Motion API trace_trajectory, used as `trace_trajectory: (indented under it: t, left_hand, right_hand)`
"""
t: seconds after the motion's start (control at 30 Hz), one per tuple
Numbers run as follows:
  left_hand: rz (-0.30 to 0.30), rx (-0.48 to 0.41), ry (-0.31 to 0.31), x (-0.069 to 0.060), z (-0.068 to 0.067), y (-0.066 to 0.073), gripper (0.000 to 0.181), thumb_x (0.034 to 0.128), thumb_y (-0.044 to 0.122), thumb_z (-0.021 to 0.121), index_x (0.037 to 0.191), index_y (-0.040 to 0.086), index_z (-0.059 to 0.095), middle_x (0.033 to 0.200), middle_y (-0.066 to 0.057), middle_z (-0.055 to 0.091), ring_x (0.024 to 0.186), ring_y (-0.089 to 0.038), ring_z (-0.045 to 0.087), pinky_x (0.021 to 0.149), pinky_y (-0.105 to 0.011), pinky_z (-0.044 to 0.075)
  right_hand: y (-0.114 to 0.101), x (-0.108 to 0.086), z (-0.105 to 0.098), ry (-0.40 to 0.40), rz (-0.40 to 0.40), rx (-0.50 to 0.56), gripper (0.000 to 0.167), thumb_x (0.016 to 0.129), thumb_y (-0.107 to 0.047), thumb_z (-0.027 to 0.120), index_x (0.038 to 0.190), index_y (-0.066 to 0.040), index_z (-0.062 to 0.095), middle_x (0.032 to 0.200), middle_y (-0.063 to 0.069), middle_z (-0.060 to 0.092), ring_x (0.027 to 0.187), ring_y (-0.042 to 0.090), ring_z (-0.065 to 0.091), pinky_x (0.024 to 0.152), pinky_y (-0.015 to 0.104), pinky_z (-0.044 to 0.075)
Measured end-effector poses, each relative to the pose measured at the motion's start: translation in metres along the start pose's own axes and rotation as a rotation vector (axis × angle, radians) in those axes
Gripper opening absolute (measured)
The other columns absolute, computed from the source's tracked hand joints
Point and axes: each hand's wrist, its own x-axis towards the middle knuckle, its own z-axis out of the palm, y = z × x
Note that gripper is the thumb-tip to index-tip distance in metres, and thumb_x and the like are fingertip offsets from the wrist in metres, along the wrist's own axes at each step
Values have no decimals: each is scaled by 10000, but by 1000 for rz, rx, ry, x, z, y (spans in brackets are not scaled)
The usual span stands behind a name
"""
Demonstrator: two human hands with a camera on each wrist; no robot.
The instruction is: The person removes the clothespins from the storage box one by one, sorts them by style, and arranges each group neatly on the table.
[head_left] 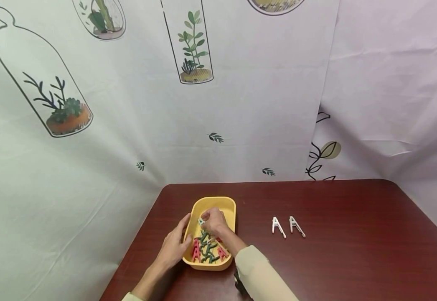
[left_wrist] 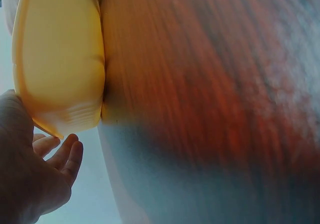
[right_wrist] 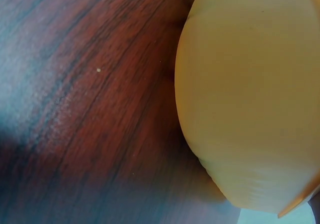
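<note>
A yellow container [head_left: 235, 213] holds several red and dark green clips, plus whitish ones. In the head view my left hand [head_left: 172, 246] grips its left side, thumb over the rim and fingers along the outside. The left wrist view shows this hand [left_wrist: 35, 169] at the edge of the yellow container [left_wrist: 60, 54]. My right hand [head_left: 215, 221] is over the inside of the container, fingertips pinching a white clip [head_left: 201, 222], partly hidden by the fingers. Only the container's outer wall [right_wrist: 250, 94] shows clearly in the right wrist view, the right hand's fingers being out of sight there.
Two white clips, one on the left [head_left: 276, 226] and one on the right [head_left: 295, 226], lie on the dark red table [head_left: 339, 251] to the right of the container. A small black object [head_left: 238, 284] is partly under the right sleeve. Printed cloth [head_left: 263, 104] hangs behind the table.
</note>
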Motion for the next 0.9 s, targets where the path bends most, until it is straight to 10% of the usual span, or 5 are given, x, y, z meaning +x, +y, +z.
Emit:
trace_trajectory:
  t: [0.43,0.9]
  left_hand:
    - [14,4,12,0,0,-1,712,966,-1,700,1619,92,432,1481,-129,618,1177,-267,685,959,-494,552]
    - [14,-16,1,0,0,-1,711,966,-13,698,1617,74,427,1528,-134,581,1208,-280,673,980,-489,547]
  right_hand:
    - [-1,0,1,-10,41,51,241,829,59,841,1043,-40,791,931,31,685,877,189,661,527,344,579]
    - [0,-2,1,-24,-31,120,205,825,77,817,1006,-18,799,877,43,706,800,172,646,694,338,582]
